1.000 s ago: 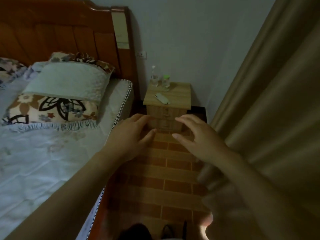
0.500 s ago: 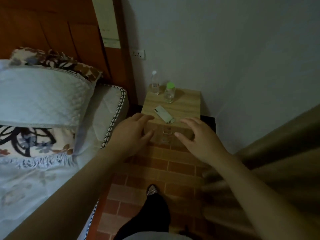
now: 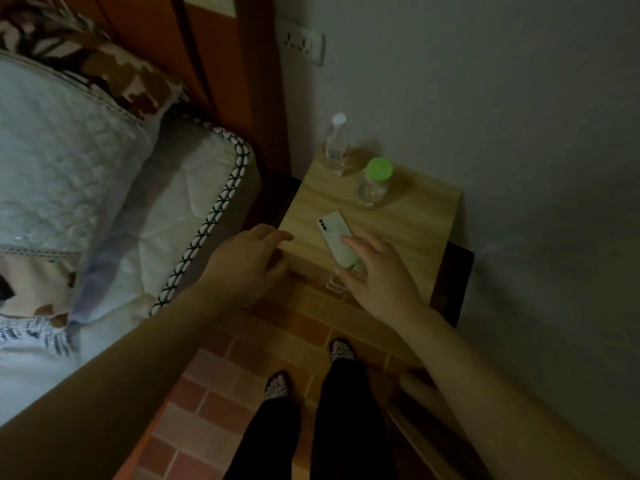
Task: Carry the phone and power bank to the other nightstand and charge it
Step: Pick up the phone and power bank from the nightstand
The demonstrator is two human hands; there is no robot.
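Note:
A white phone [image 3: 334,236] lies face down on the light wooden nightstand [image 3: 408,223], near its front edge. My right hand [image 3: 377,271] hovers over the phone's near end, fingers spread, its fingertips overlapping the phone; I cannot tell whether they touch it. My left hand [image 3: 247,263] is open beside the nightstand's front left corner, holding nothing. No power bank can be made out.
Two clear bottles stand at the back of the nightstand, one with a white cap [image 3: 335,145], one with a green cap [image 3: 374,183]. A wall socket [image 3: 303,43] is above. The bed and pillows [image 3: 69,161] lie left. A curtain edge [image 3: 426,410] hangs right. Brick-pattern floor [image 3: 242,375] below.
I have stepped closer to the nightstand and the view has tilted down. Both hands have reached forward; the right one now sits over the phone.

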